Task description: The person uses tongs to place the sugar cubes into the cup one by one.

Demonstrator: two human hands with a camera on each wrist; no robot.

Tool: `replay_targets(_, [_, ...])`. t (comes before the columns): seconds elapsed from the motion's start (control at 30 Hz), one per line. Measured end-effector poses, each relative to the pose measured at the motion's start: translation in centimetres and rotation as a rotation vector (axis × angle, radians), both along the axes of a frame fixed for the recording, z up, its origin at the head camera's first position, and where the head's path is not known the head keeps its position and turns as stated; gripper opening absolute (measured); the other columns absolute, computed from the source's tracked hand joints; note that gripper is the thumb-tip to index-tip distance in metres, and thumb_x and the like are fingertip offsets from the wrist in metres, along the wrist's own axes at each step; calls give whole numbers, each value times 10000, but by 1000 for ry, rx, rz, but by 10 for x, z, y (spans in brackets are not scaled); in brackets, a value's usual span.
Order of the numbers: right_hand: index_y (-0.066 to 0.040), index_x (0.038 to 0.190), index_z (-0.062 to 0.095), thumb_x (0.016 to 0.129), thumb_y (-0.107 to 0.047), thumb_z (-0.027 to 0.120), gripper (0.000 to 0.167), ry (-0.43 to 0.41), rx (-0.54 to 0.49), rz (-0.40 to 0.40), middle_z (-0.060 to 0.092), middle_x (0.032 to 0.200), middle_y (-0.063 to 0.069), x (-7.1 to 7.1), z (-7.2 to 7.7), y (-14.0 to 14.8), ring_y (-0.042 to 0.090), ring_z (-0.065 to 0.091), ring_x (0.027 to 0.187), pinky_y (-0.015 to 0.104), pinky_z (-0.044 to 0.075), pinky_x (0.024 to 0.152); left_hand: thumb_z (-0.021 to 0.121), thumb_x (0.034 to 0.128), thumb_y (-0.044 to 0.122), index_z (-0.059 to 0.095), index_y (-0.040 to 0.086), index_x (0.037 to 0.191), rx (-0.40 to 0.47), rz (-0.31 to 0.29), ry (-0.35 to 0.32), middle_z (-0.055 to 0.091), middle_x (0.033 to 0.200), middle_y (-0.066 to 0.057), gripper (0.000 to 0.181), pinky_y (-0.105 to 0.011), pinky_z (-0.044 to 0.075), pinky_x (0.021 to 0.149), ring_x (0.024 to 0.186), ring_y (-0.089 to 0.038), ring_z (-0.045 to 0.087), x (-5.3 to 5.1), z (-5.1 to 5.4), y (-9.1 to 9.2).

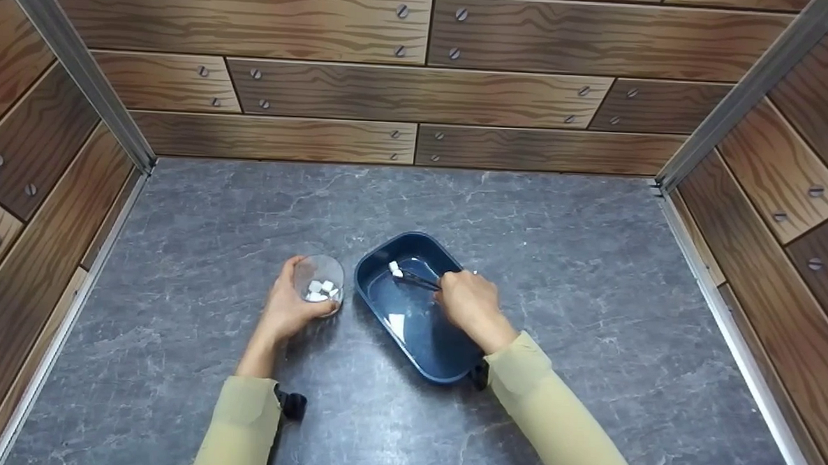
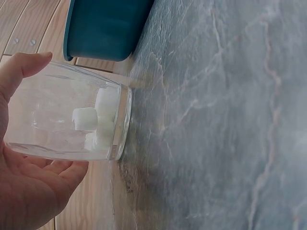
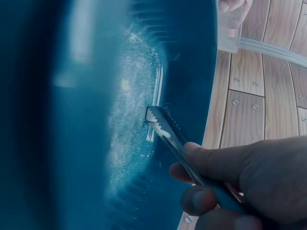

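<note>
My left hand (image 1: pixel 286 305) grips a clear glass (image 1: pixel 307 270) with the thumb on one side and fingers on the other. Several small white marshmallow-like pieces (image 2: pixel 85 119) lie at the bottom of the glass, which stands upright on the grey surface. Just to its right is a dark blue rectangular basin (image 1: pixel 420 334). Over the basin, my right hand (image 1: pixel 472 301) holds metal tongs (image 3: pixel 176 143) with serrated tips pointing down inside. In the head view, two white pieces (image 1: pixel 395 269) appear at the tips; whether the tongs pinch them I cannot tell.
The grey marbled surface (image 1: pixel 559 267) extends around the basin and glass. Wood-patterned panels (image 1: pixel 420 93) wall in the back and both sides, with metal strips (image 1: pixel 731 330) along the corners and edges. A black wrist device (image 1: pixel 293 405) is strapped at the left sleeve.
</note>
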State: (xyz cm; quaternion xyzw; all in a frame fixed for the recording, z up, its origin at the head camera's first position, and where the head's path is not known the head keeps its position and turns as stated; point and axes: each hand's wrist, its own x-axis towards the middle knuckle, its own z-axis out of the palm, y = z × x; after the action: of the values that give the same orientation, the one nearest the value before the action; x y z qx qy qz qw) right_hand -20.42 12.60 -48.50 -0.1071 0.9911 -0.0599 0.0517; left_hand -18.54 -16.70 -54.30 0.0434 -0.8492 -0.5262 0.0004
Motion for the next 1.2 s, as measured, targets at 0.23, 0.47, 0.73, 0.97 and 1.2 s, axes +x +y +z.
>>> replay_targets(0.23, [-129, 807, 735, 898, -237, 703, 145, -1, 1, 6, 690, 805, 127, 0, -1, 1, 324, 645, 705, 489, 515, 555, 878, 635, 165, 344, 34, 1447, -5, 4, 7, 439, 1411, -264, 981, -519, 356, 1045, 1260, -407, 439, 0, 0, 0])
replay_targets(0.47, [-132, 792, 726, 889, -228, 711, 137, 45, -15, 29, 689, 778, 136, 4, -2, 4, 343, 640, 670, 499, 506, 529, 881, 631, 165, 345, 30, 1447, -1, 8, 11, 441, 1411, -258, 986, -511, 357, 1044, 1258, -398, 441, 0, 0, 0])
replay_targets(0.73, [-144, 768, 704, 895, -231, 706, 154, 41, -18, 27, 675, 748, 123, 8, 1, 9, 347, 630, 646, 495, 491, 499, 881, 621, 162, 352, 32, 1442, 3, 18, 4, 449, 1398, -261, 985, -511, 366, 1034, 1244, -398, 449, 0, 0, 1])
replay_targets(0.97, [-138, 783, 716, 886, -218, 709, 131, 61, -30, 14, 682, 758, 133, 12, 6, 13, 347, 624, 630, 486, 484, 482, 887, 613, 150, 363, 38, 1437, 9, 26, 12, 455, 1395, -262, 983, -523, 365, 1033, 1240, -408, 452, 0, 1, 1])
replay_targets(1.2, [-140, 861, 746, 897, -235, 702, 111, 72, -67, 4, 705, 819, 144, 15, 13, 14, 363, 647, 686, 500, 489, 512, 883, 622, 156, 349, 19, 1443, 11, 13, 20, 437, 1412, -268, 989, -522, 353, 1049, 1260, -408, 437, 0, 0, 1])
